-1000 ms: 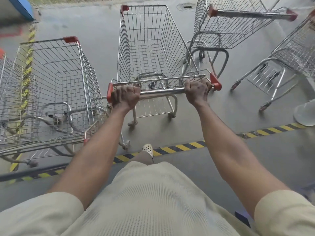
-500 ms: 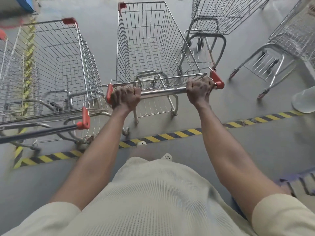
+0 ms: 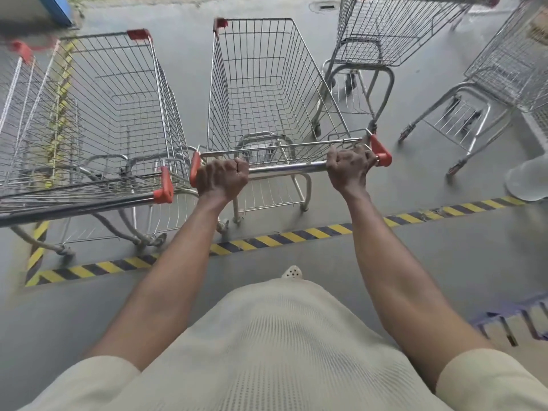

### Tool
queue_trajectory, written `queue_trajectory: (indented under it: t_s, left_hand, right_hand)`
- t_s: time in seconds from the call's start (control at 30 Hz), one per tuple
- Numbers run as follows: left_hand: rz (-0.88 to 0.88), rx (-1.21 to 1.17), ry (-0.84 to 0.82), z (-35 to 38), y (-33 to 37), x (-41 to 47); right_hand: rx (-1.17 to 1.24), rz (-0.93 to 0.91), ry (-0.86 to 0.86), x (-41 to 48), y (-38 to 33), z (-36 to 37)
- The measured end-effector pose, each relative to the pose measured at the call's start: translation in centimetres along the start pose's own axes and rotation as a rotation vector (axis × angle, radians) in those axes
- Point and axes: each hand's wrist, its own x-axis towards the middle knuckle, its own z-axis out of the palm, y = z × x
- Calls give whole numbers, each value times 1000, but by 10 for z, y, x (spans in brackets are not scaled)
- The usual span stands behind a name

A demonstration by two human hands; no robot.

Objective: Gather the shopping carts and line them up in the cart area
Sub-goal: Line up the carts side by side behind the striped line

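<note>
We hold the shopping cart (image 3: 267,84) by its steel handle bar (image 3: 284,168). The fingers of our left hand (image 3: 221,179) and our right hand (image 3: 348,167) are curled tight around this bar, each near a red end cap. The basket stretches ahead of our fingers, and the wheels stand just beyond the striped line (image 3: 296,234) on the floor (image 3: 444,262). Just left of our left fingers a second cart (image 3: 112,108) stands parallel. Ahead and right of our right fingers, a third cart (image 3: 382,31) and a fourth cart (image 3: 510,69) stand at angles.
</note>
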Motion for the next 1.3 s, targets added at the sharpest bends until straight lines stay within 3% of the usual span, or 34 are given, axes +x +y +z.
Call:
queue_trajectory:
  t_s: [0.17, 0.5, 0.83, 0.97, 1.13, 1.3]
  left_hand:
    - [-8, 58, -71, -12, -7, -15]
    - [-2, -53, -41, -9, -25, -28]
    - [-42, 9, -83, -18, -32, -43]
    - [-41, 100, -27, -35, -24, -54]
    - [-35, 47, -81, -26, -30, -47]
    - [-13, 0, -31, -13, -34, -36]
  right_hand:
    - [-8, -11, 1, -17, -6, -1]
    - [24, -23, 37, -38, -14, 1]
    - [34, -30, 112, -57, -19, 5]
    - [36, -25, 101, -62, -19, 7]
    - [32, -25, 64, -58, -18, 6]
    - [18, -12, 34, -51, -21, 3]
